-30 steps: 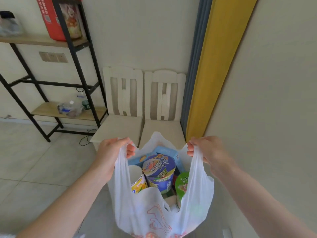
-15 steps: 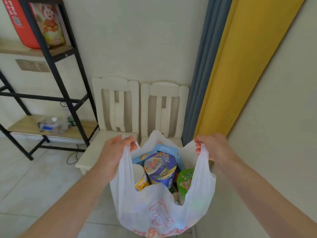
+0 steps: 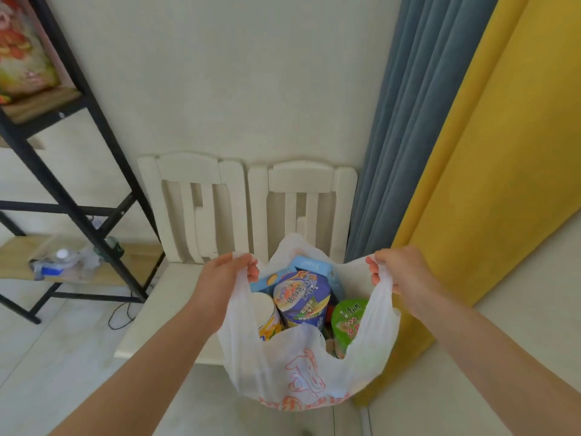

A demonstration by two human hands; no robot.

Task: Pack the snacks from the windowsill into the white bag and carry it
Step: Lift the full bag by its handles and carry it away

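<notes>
Before white chairs (image 3: 195, 196), left hand (image 3: 224, 275) and right hand (image 3: 399, 270) clench the white bag (image 3: 301, 372) handles.

White bag (image 3: 301, 366) with orange print, purple cup (image 3: 301, 297), green cup (image 3: 347, 319), yellow curtain (image 3: 490, 184)

white bag (image 3: 301, 372) nearer chairs (image 3: 201, 196), rack (image 3: 107, 152) further left

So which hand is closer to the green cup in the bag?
Right. The right hand grips the white bag just above the green cup; the left hand grips it on the far side, past the purple cup.
</notes>
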